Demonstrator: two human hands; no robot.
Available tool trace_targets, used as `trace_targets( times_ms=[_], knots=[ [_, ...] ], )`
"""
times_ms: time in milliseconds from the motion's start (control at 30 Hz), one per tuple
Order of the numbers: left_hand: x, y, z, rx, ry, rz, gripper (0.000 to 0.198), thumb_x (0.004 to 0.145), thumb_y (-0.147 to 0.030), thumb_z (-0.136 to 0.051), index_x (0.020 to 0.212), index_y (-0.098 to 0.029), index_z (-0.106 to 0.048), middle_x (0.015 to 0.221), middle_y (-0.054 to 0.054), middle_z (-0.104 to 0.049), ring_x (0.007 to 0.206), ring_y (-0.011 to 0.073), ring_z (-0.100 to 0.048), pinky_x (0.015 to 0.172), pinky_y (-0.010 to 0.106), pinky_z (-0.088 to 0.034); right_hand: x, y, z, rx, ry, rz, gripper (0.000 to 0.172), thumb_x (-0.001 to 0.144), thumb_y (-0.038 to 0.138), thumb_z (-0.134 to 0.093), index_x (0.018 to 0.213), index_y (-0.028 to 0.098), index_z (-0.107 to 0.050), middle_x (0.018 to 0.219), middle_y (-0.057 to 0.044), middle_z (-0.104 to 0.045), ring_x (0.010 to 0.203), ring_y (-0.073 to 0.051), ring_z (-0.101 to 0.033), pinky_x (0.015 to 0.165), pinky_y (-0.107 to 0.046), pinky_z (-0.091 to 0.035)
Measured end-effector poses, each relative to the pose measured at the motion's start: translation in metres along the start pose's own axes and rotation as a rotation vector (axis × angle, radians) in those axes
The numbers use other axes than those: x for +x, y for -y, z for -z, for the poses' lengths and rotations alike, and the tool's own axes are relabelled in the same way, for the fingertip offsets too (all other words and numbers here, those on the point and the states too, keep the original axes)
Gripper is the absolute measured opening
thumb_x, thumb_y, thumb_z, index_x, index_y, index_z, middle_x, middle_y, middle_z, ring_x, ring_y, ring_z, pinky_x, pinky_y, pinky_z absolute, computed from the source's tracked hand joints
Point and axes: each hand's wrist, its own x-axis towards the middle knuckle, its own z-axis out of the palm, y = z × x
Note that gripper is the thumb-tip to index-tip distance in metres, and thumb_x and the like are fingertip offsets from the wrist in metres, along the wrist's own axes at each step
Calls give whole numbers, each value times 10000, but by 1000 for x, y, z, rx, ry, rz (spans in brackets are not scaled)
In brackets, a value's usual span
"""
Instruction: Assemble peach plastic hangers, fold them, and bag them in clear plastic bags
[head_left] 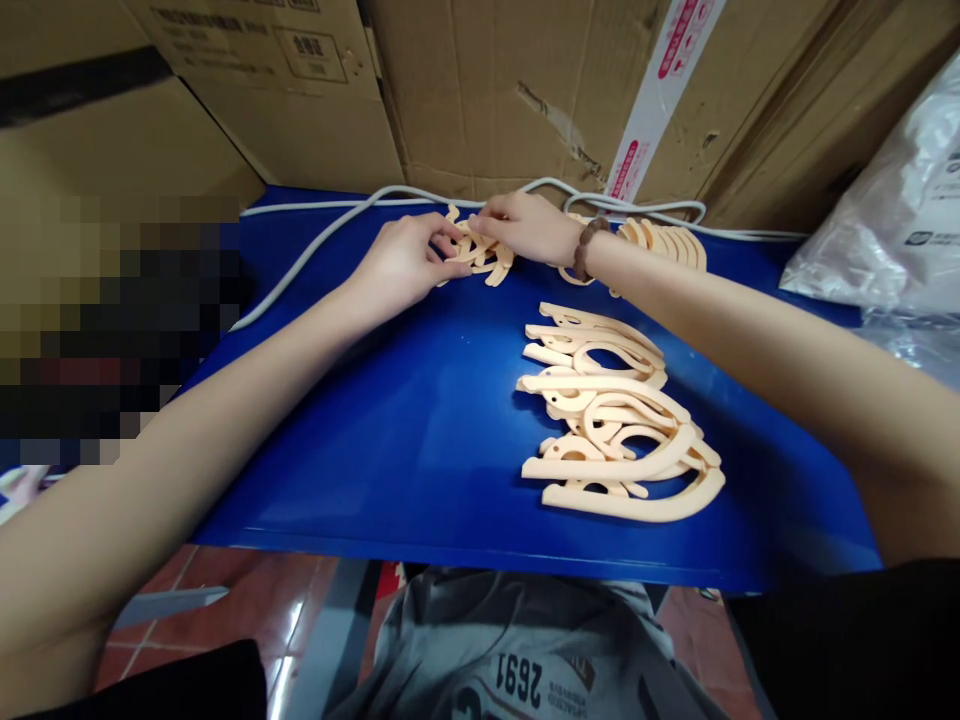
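Both hands reach to a small heap of cream plastic pieces [493,262] at the back of the blue table [390,420]. My left hand [409,260] is at the heap's left side, its thumb and fingers bent around the edge pieces. My right hand [525,225], with a brown bead bracelet on the wrist, lies over the heap's top right, fingertips down on it; what they pinch is too small to make out. Nearer the front right lies a pile of folded cream hangers [630,490]. A row of curved cream pieces [667,245] sits behind my right forearm.
A white cable [300,262] runs along the table's back and left side. Large cardboard boxes [480,100] stand behind the table. Clear plastic bags [885,210] lie at the right. Blurred blocks cover the left side. The front edge is close to my body.
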Motion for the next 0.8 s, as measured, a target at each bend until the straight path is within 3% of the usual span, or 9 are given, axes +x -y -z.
trace_targets(
  times_ms=[100,167,267,333,467,600,700,767,800],
  knots=[
    [-2,5,8,118,50,-51,780,714,-626,-713,1328,-153,-625,1328,136,-628,1163,366,-592,1021,474,-454,-3,-5,7,-1,-47,2,352,1052,386,-458,1249,169,-651,1186,-22,-717,993,-150,-617,873,-258,-460],
    [-2,10,11,145,97,-85,965,693,-707,-710,1463,-154,-532,1513,133,-503,1375,423,-443,1154,525,-352,-4,-11,16,-20,-64,17,347,1060,348,-459,1294,154,-626,1222,-62,-699,1067,-177,-632,940,-314,-483],
    [3,16,7,175,174,-156,1117,736,-798,-627,1617,-189,-310,1684,94,-275,1553,404,-196,1271,525,-161,-6,-23,27,-93,-20,33,327,1015,372,-590,1244,148,-650,1196,-84,-686,1105,-218,-650,992,-434,-512],
    [9,18,1,192,202,-167,1130,769,-800,-591,1646,-187,-229,1717,116,-174,1588,374,-107,1288,513,-95,-7,-30,30,-162,16,15,309,957,363,-685,1169,137,-681,1152,-80,-693,1113,-236,-652,1025,-500,-495],
    [19,14,-10,210,203,-159,1105,833,-793,-530,1653,-139,-183,1715,193,-119,1598,347,-95,1287,500,-113,-5,-39,25,-210,5,-9,90,857,194,-732,945,177,-730,1002,-60,-733,1040,-251,-671,1028,-495,-472],
    [24,6,-14,251,209,-145,1141,819,-844,-512,1658,-154,-164,1722,194,-52,1597,375,-62,1280,542,-94,3,-43,16,-119,-44,24,222,740,36,-673,831,234,-716,828,-19,-735,872,-238,-705,915,-381,-508],
    [27,2,-16,255,223,-176,1135,814,-852,-504,1661,-183,-152,1726,180,-45,1596,383,-45,1276,561,-69,12,-49,11,-58,-78,44,175,754,71,-689,846,219,-698,846,-17,-728,891,-215,-711,932,-360,-509],
    [29,1,-18,265,238,-201,1117,833,-820,-505,1660,-159,-149,1722,195,-54,1594,386,-65,1278,554,-72,19,-52,9,-23,-89,57,93,831,179,-714,921,180,-693,941,-41,-727,950,-200,-700,963,-392,-514],
    [30,1,-18,271,244,-207,1096,846,-789,-511,1660,-150,-148,1721,198,-54,1594,384,-71,1279,548,-75,22,-55,7,-2,-86,68,135,884,251,-707,977,156,-687,1001,-58,-721,980,-193,-691,965,-411,-521]
  ],
)
